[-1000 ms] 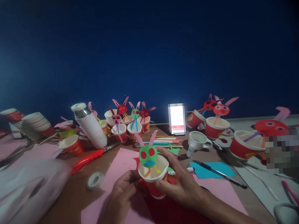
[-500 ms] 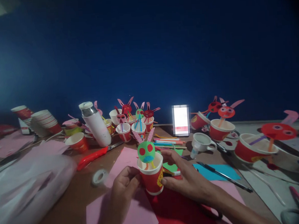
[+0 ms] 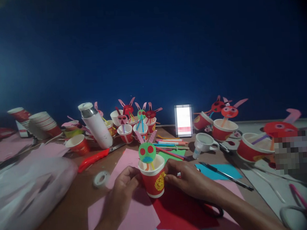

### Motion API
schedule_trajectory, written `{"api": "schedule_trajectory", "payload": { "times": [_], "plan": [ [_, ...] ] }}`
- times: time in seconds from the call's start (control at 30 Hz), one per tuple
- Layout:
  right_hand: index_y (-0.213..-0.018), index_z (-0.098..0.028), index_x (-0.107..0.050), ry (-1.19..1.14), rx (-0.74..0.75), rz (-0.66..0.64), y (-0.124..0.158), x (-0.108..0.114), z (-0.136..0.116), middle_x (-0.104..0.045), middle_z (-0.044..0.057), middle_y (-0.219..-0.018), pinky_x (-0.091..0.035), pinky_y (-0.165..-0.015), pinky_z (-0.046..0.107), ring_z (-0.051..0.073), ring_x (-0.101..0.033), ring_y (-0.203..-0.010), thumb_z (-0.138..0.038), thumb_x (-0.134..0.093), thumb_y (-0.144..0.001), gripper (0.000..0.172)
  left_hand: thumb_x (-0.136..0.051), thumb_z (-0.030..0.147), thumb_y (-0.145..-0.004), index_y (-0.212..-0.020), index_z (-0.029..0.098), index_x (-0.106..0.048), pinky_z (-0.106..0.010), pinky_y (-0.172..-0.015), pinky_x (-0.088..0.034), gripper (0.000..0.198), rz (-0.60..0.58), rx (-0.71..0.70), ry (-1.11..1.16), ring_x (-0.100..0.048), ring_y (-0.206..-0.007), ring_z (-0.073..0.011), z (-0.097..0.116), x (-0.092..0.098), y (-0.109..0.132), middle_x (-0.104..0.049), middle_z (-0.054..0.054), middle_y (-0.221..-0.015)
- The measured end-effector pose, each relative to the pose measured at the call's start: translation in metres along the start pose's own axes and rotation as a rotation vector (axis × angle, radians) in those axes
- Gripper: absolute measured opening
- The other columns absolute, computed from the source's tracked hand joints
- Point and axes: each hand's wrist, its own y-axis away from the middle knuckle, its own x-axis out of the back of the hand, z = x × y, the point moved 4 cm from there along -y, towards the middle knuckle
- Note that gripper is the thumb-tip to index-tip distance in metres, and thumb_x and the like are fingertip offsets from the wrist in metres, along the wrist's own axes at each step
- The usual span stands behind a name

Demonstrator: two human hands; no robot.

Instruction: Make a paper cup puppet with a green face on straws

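Observation:
A red paper cup (image 3: 152, 184) with a white rim and yellow emblem is upright between my hands, over red and pink paper. From inside it rises a green paper bunny face (image 3: 147, 152) with red eyes, a blue mouth and pink ears, on orange and yellow straws. My left hand (image 3: 124, 186) is closed against the cup's left side, its fingertips partly behind it. On the right side, the bent fingers and thumb of my right hand (image 3: 184, 175) grip the cup near the rim. Whether the cup's base touches the paper, I cannot tell.
Behind stand several bunny cups (image 3: 124, 132), a white flask (image 3: 95, 125) and a white mug (image 3: 205, 142). A red-handled cutter (image 3: 94, 160) and tape roll (image 3: 101, 179) lie left. A black pen (image 3: 224, 175) crosses blue paper (image 3: 209, 174) at right; a plastic bag (image 3: 44, 201) fills the near left.
The cup has turned slightly, bringing more of its yellow emblem to the front. My right hand's fingers have drawn in closer against the cup. The view has shifted a little.

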Motion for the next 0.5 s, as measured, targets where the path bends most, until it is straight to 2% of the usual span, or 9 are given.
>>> {"api": "schedule_trajectory", "payload": {
  "times": [0.17,0.3,0.5],
  "plan": [
    [-0.084,-0.019,-0.049,-0.067,0.064,-0.031,0.0,-0.003,0.001,-0.058,0.0,-0.081,-0.038,-0.061,0.024,0.014,-0.052,-0.071,-0.021,-0.046,-0.087,0.005,-0.064,0.025,-0.076,-0.079,0.015,-0.057,-0.022,-0.062,-0.044,0.013,-0.071,-0.028,0.013,-0.057,-0.065,-0.0117,-0.003,0.002,-0.002,-0.063,-0.002,-0.073],
    [-0.084,-0.019,-0.043,-0.096,0.105,-0.053,0.0,-0.008,0.004,-0.053,0.0,-0.082,-0.038,-0.064,0.025,0.013,-0.049,-0.073,-0.023,-0.041,-0.091,0.008,-0.062,0.028,-0.078,-0.087,0.015,-0.058,-0.025,-0.064,-0.045,0.016,-0.066,-0.008,-0.009,-0.059,-0.069,-0.0149,-0.008,0.005,-0.003,-0.065,-0.004,-0.079],
    [-0.086,-0.02,-0.04,-0.134,0.104,-0.062,-0.003,-0.015,0.014,-0.048,-0.001,-0.08,-0.037,-0.063,0.027,0.013,-0.044,-0.07,-0.029,-0.035,-0.095,0.013,-0.063,0.023,-0.077,-0.081,0.015,-0.057,-0.025,-0.065,-0.046,0.011,-0.087,-0.036,-0.012,-0.059,-0.071,-0.0145,-0.006,0.002,-0.003,-0.065,-0.004,-0.082]
  ]
}}
